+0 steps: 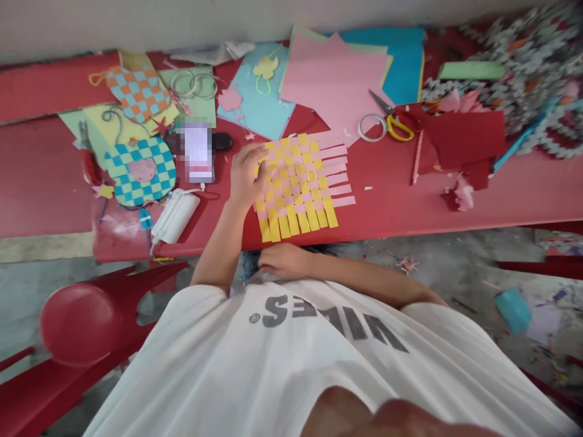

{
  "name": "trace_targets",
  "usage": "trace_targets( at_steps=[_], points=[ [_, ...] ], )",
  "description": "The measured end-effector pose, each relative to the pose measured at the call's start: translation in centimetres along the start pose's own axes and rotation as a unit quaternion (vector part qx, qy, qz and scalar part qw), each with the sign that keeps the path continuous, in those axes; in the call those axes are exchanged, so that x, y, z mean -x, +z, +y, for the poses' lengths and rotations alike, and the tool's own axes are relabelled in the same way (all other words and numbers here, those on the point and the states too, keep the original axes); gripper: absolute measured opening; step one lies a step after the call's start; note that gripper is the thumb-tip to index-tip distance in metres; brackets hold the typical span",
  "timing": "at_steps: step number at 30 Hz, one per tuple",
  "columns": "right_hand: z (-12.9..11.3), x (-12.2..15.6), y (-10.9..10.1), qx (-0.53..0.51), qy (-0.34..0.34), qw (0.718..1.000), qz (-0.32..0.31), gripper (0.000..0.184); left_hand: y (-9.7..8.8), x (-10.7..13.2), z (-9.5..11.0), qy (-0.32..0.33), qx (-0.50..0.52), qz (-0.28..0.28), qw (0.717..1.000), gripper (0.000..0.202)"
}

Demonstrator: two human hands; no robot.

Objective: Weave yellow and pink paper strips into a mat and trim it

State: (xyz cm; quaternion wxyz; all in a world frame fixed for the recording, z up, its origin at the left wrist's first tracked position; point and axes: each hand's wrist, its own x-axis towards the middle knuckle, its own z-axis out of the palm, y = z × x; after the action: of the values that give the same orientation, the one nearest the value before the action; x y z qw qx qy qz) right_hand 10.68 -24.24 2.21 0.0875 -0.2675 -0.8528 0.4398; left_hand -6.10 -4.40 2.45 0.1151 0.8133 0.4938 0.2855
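Observation:
A woven mat of yellow and pink paper strips (300, 182) lies on the red table (455, 206) near its front edge. My left hand (247, 175) rests on the mat's left side, fingers curled and pressed down on the strips. My right hand (283, 260) is off the table, below its front edge, against my white shirt, fingers curled loosely; what it holds, if anything, is hidden.
Scissors (387, 121) and a tape roll (371, 127) lie behind the mat beside pink paper sheets (337, 79). Left are two finished checkered weavings (139, 170), a phone (198, 152) and a white pouch (175, 215). Red paper scraps (460, 145) lie right. A red chair (82, 321) stands lower left.

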Motion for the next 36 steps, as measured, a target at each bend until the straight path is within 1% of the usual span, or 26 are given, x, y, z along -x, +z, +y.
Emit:
trace_targets(
  at_steps=[1, 2, 3, 4, 5, 6, 7, 9, 11, 13, 17, 20, 22, 25, 31, 36],
  points=[
    [0.8, 2.7, -0.9, 0.02, 0.024, 0.999, 0.044, 0.029, -0.7, 1.9, 0.3, -0.018, -0.004, 0.007, 1.0, 0.049],
    [1.7, 5.4, -1.6, 0.067, 0.056, 0.988, 0.125, 0.032, -1.4, 4.1, 0.6, -0.033, -0.011, -0.01, 0.999, 0.047],
    [2.5, 8.0, -2.2, 0.113, 0.09, 0.969, 0.202, 0.033, -2.0, 6.3, 0.9, -0.041, -0.017, -0.035, 0.998, 0.045],
    [3.4, 10.4, -2.6, 0.15, 0.127, 0.943, 0.269, 0.034, -2.6, 8.4, 1.3, -0.052, -0.024, -0.068, 0.996, 0.045],
    [4.1, 12.5, -2.8, 0.18, 0.152, 0.924, 0.302, 0.037, -3.0, 10.3, 1.6, -0.059, -0.032, -0.104, 0.992, 0.047],
    [4.8, 14.2, -2.8, 0.203, 0.183, 0.912, 0.305, 0.041, -3.3, 11.9, 1.9, -0.063, -0.042, -0.136, 0.988, 0.051],
    [5.3, 15.5, -2.7, 0.219, 0.206, 0.905, 0.302, 0.045, -3.6, 13.2, 2.1, -0.069, -0.057, -0.154, 0.984, 0.057],
    [6.1, 16.9, -2.0, 0.239, 0.237, 0.896, 0.288, 0.051, -3.9, 14.6, 2.5, -0.084, -0.072, -0.169, 0.979, 0.064],
    [6.4, 17.1, -1.2, 0.249, 0.247, 0.892, 0.286, 0.051, -4.1, 14.9, 2.5, -0.094, -0.074, -0.178, 0.977, 0.069],
    [6.4, 16.7, -0.5, 0.252, 0.244, 0.891, 0.287, 0.05, -4.3, 14.6, 2.1, -0.097, -0.072, -0.187, 0.975, 0.071],
    [6.0, 15.8, 0.1, 0.257, 0.222, 0.895, 0.289, 0.048, -4.8, 14.0, 0.8, -0.088, -0.076, -0.198, 0.973, 0.071],
    [5.9, 15.6, 0.3, 0.269, 0.195, 0.891, 0.31, 0.047, -4.7, 14.2, -0.1, -0.082, -0.076, -0.183, 0.977, 0.071],
    [6.0, 15.5, 0.6, 0.276, 0.186, 0.884, 0.329, 0.05, -4.5, 14.4, -0.4, -0.08, -0.077, -0.172, 0.979, 0.073],
    [6.1, 15.5, 1.1, 0.284, 0.174, 0.882, 0.332, 0.053, -4.4, 14.7, -0.2, -0.079, -0.083, -0.173, 0.978, 0.074],
    [5.9, 15.5, 1.4, 0.27, 0.186, 0.889, 0.32, 0.049, -4.5, 15.1, 0.9, -0.074, -0.121, -0.186, 0.972, 0.075],
    [6.3, 15.7, 1.0, 0.282, 0.194, 0.879, 0.331, 0.056, -4.2, 16.0, 2.0, -0.107, -0.141, -0.162, 0.971, 0.082]
  ],
)
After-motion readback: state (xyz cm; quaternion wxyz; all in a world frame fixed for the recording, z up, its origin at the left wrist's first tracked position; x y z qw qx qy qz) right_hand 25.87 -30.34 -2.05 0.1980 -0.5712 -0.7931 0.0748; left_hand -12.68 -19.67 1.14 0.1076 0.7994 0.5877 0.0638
